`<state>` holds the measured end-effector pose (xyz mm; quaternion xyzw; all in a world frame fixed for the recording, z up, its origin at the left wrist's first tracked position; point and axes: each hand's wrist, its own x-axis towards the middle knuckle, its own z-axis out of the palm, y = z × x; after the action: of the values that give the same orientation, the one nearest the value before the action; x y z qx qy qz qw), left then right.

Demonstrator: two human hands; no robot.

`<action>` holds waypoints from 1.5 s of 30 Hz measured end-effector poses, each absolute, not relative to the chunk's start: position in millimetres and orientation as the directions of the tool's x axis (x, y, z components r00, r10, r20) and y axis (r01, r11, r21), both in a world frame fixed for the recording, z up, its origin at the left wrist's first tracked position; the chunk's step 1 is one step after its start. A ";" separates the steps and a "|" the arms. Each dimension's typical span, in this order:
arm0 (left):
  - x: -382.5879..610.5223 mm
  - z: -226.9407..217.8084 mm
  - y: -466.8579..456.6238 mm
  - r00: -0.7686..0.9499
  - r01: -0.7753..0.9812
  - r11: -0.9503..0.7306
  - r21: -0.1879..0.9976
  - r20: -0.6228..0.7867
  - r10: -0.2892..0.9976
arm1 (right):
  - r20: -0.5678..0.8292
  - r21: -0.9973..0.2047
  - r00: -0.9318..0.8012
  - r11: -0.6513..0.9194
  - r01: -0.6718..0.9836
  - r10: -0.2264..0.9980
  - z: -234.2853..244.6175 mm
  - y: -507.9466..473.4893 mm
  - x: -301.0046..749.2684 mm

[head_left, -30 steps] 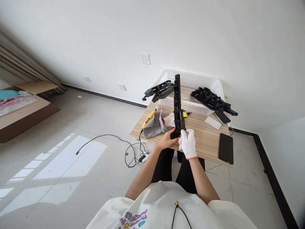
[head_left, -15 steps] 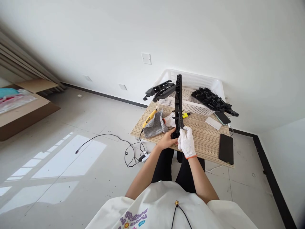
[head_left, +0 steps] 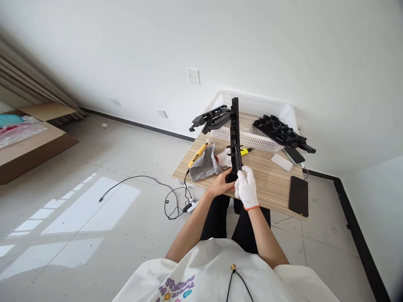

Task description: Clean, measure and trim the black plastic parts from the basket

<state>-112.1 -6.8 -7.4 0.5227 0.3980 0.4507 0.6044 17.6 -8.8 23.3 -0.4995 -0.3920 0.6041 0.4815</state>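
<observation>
A long black plastic part [head_left: 234, 130] stands nearly upright over the front of the table, its far end overlapping the basket. My bare left hand [head_left: 222, 183] is closed around its lower end. My right hand [head_left: 246, 186], in a white knit glove with an orange cuff, is closed against the right side of that end; whether its fingertips pinch anything else is hidden. Behind the part lie another white glove [head_left: 224, 158] and a yellow marker-like item [head_left: 245, 151]. Left of them are a grey cloth [head_left: 206, 164] and a yellow corded tool [head_left: 198, 155].
A white plastic basket [head_left: 264, 144] at the back carries black plastic parts on its left [head_left: 210, 118] and right [head_left: 280, 131] sides. Phones [head_left: 298, 196] and a white block [head_left: 281, 162] lie on the table's right. A black cable [head_left: 138, 177] loops across the floor at left.
The upper end of the black plastic part has tilted very slightly left. Both hands keep their hold with almost no movement.
</observation>
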 end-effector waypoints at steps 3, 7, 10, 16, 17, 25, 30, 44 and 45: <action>-111.6 -6.4 -6.9 0.278 -0.134 0.043 0.990 -0.004 0.961 | -0.225 -0.956 -0.040 -0.228 -0.184 0.974 23.8 -9.6 17.5; -111.5 -6.6 -6.9 0.280 -0.141 0.050 0.989 -0.008 0.960 | -0.199 -0.965 -0.025 -0.200 -0.170 0.980 23.1 -10.2 17.1; -111.5 -7.6 -6.6 0.280 -0.141 0.045 0.989 -0.003 0.960 | -0.188 -0.968 -0.014 -0.188 -0.166 0.982 21.2 -9.5 16.9; -110.9 -5.0 -7.1 0.275 -0.132 0.027 0.991 0.011 0.961 | -0.221 -0.968 -0.015 -0.221 -0.117 0.975 25.4 -11.6 17.3; -110.9 -4.2 -7.4 0.273 -0.131 0.024 0.991 0.013 0.962 | -0.208 -0.973 -0.005 -0.207 -0.103 0.978 27.9 -12.9 17.4; -111.9 -1.0 -8.4 0.287 -0.100 0.033 0.994 -0.003 0.958 | -0.129 -0.990 0.032 -0.127 -0.054 0.991 41.5 -18.1 18.0; -111.4 -3.4 -8.5 0.284 -0.100 0.030 0.995 0.000 0.959 | -0.203 -0.975 0.037 -0.199 -0.098 0.978 38.2 -16.7 17.9; -112.7 -1.0 -7.2 0.292 -0.066 0.044 0.997 -0.023 0.956 | 0.149 -0.987 0.011 0.150 -0.053 0.989 94.2 77.7 10.9; -112.4 -0.7 -7.3 0.291 -0.068 0.044 0.997 -0.022 0.956 | 0.168 -0.984 0.016 0.169 -0.063 0.986 98.3 93.7 8.1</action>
<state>-112.4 -7.3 -0.7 0.5407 0.4106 0.4310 0.5944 8.1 93.7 98.3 -0.4423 -0.5217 0.4688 0.5589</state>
